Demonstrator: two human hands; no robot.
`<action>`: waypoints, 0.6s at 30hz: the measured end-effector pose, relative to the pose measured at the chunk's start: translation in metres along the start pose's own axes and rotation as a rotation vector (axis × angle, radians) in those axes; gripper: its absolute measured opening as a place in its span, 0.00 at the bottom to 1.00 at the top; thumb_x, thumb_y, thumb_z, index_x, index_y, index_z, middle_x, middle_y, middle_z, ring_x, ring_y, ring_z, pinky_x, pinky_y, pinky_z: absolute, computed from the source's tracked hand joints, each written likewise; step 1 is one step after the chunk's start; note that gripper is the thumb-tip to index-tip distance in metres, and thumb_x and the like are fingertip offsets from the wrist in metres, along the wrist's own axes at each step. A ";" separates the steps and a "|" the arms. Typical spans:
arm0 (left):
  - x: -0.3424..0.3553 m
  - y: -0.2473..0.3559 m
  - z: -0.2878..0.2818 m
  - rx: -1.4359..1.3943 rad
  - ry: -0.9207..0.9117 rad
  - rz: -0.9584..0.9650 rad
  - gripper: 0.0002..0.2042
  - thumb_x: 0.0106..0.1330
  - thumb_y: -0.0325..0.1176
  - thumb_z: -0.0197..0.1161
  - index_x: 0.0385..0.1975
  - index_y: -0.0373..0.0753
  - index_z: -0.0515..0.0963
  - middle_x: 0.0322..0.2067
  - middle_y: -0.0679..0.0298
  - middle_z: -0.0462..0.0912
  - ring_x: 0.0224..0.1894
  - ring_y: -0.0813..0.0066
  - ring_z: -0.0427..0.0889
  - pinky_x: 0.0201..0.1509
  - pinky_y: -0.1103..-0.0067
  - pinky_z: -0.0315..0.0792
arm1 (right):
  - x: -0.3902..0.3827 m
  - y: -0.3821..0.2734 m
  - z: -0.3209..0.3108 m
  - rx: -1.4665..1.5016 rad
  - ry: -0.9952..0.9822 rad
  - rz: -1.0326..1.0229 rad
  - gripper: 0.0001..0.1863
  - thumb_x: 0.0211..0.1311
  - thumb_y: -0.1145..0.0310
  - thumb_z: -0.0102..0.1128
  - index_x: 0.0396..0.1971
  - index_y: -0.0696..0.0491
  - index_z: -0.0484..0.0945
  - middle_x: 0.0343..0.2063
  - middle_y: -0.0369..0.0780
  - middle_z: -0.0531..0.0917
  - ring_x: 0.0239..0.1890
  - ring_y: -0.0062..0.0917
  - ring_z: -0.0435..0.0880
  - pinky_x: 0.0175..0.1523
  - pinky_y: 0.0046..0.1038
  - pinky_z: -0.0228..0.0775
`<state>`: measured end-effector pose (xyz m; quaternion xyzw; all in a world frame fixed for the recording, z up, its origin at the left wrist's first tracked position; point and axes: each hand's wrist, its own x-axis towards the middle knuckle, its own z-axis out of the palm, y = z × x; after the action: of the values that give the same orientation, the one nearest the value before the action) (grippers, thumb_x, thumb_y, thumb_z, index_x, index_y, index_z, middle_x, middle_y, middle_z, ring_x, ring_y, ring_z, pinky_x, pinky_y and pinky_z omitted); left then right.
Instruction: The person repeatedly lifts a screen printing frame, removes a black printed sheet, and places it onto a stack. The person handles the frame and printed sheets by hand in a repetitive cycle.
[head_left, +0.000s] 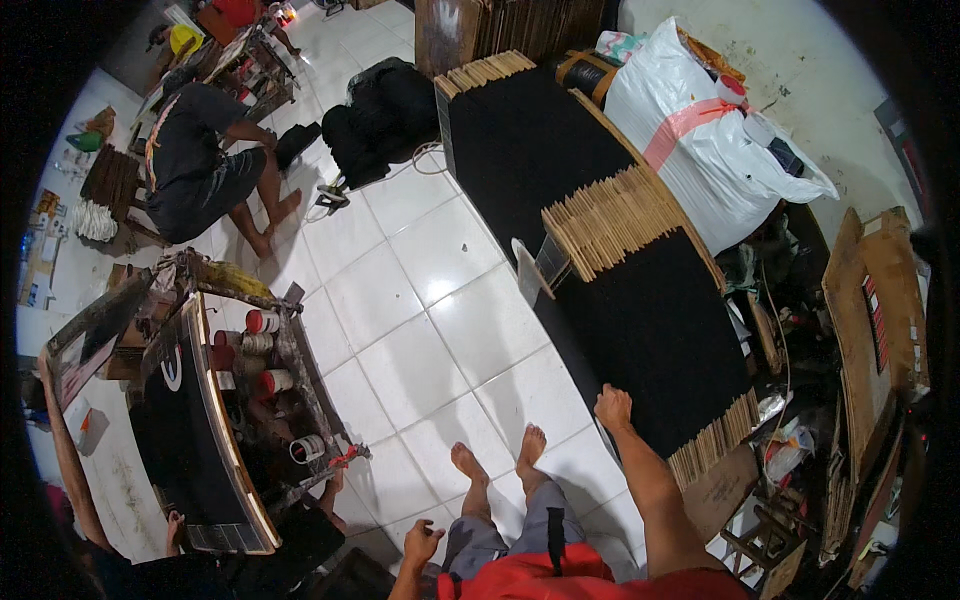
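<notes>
My right hand (613, 408) is at the edge of a long black fabric-covered surface (650, 330) on the right, its fingers curled; whatever they grip is hidden. My left hand (422, 543) hangs low beside my legs, fingers loosely bent and apart, holding nothing. Bundles of thin wooden slats (605, 220) lie across the black surface, with more at both ends. A pale upright piece (532, 268) stands by the middle bundle.
A co-worker (200, 165) sits upper left, near black cloth (380, 125). At lower left, another person's arms (75, 470) hold a screen frame at a rack (320, 400) with pots. White sacks (680, 150) and cardboard (870, 330) line the right wall. Tiled floor (420, 340) lies between.
</notes>
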<state>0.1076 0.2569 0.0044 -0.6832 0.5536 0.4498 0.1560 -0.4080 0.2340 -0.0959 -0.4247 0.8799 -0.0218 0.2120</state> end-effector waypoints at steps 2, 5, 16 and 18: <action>0.006 0.008 -0.004 -0.069 0.055 0.052 0.22 0.51 0.42 0.66 0.41 0.33 0.74 0.29 0.54 0.83 0.35 0.60 0.82 0.39 0.72 0.73 | 0.006 0.003 0.001 -0.015 -0.007 0.006 0.08 0.50 0.70 0.56 0.29 0.59 0.75 0.28 0.50 0.81 0.32 0.44 0.81 0.40 0.42 0.72; 0.013 0.015 -0.002 -0.090 0.031 -0.012 0.22 0.51 0.42 0.66 0.41 0.33 0.74 0.30 0.54 0.83 0.35 0.61 0.82 0.40 0.72 0.73 | 0.016 0.001 -0.007 -0.109 -0.029 0.088 0.09 0.50 0.71 0.57 0.30 0.59 0.75 0.29 0.51 0.81 0.33 0.43 0.81 0.40 0.40 0.73; -0.002 -0.019 0.021 -0.058 0.001 -0.135 0.23 0.49 0.44 0.67 0.40 0.34 0.75 0.30 0.54 0.82 0.35 0.61 0.81 0.41 0.73 0.73 | 0.028 0.010 -0.019 -0.138 0.038 0.129 0.11 0.53 0.67 0.56 0.29 0.60 0.77 0.26 0.50 0.82 0.31 0.41 0.82 0.40 0.40 0.73; -0.002 -0.025 0.020 -0.077 0.002 -0.168 0.23 0.49 0.44 0.68 0.40 0.34 0.75 0.30 0.55 0.82 0.35 0.62 0.81 0.41 0.73 0.73 | 0.030 0.012 -0.020 -0.148 0.059 0.147 0.10 0.53 0.67 0.56 0.28 0.60 0.77 0.26 0.50 0.82 0.31 0.41 0.82 0.40 0.40 0.73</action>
<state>0.1215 0.2808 -0.0117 -0.7333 0.4767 0.4554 0.1664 -0.4413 0.2165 -0.0908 -0.3726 0.9138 0.0465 0.1550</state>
